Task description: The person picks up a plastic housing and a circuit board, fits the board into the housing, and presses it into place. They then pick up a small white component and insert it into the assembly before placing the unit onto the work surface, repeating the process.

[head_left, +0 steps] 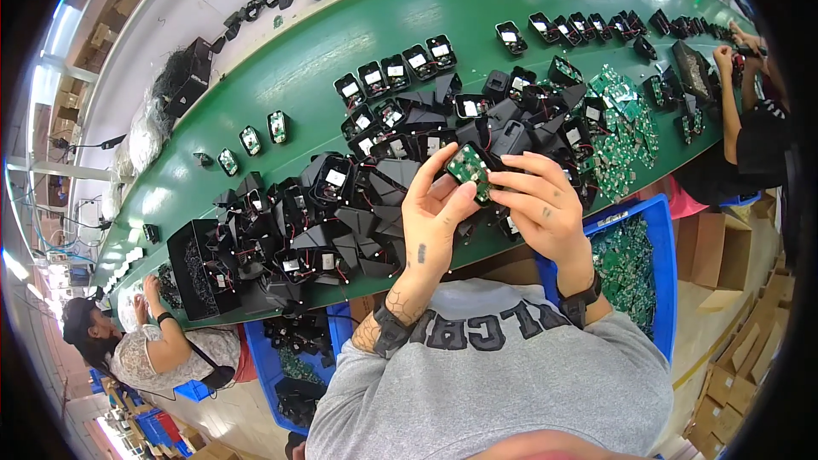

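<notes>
In front of my chest, over the near edge of the bench, I hold a small black plastic housing with a green circuit board (pixel 467 166) showing in its open face. My left hand (pixel 429 226) grips it from the left, thumb across the lower side and fingers behind. From the right, my right hand (pixel 545 204) has its bent fingertips on the board's edge, and they cover part of it. Just beyond my hands lies a heap of black housings (pixel 392 175), some with white batteries and red wires.
Loose green circuit boards (pixel 618 132) are piled to the right on the green bench (pixel 307 77). Filled housings (pixel 396 72) stand in rows farther back. Blue bins (pixel 667 264) of parts flank me below. Co-workers sit at left (pixel 162 345) and right (pixel 750 140).
</notes>
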A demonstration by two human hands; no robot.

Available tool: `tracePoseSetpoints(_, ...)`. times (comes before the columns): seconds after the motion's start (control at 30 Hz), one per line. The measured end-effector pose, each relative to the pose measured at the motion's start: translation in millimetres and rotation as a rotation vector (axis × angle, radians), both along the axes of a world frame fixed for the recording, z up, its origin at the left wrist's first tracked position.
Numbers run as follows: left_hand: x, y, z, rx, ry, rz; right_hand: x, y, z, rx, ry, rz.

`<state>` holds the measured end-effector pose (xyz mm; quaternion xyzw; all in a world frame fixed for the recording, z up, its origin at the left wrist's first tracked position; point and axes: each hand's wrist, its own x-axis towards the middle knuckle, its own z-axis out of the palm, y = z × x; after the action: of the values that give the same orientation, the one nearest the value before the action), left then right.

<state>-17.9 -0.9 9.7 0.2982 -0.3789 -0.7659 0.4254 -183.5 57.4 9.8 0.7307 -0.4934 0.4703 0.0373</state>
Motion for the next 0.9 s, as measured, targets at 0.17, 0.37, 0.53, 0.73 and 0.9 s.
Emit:
tracePoseSetpoints(0.17, -2, 5, -8, -0.086, 0.007, -0.065, 25, 1, 6, 0.349, -1.109, 0.079)
tracePoseSetpoints(0.37, 1, -1, -3, -0.158, -0.064, -0.150, 8, -7, -17, 0.641, -1.315, 0.454)
tracePoseSetpoints(0.53, 4, -7, -4, -0.192, -0.076, -0.166, 9, -4, -14, 0.685, -1.312, 0.433)
tracePoseSetpoints(0.73, 0, -7, 2, -0.222, -0.106, -0.226, 8, -4, -10, 0.637, -1.289, 0.416)
tracePoseSetpoints(0.9, 2, -2, 2, -0.192, -0.128, -0.195, 2, -5, -12, 0.706, -1.260, 0.461)
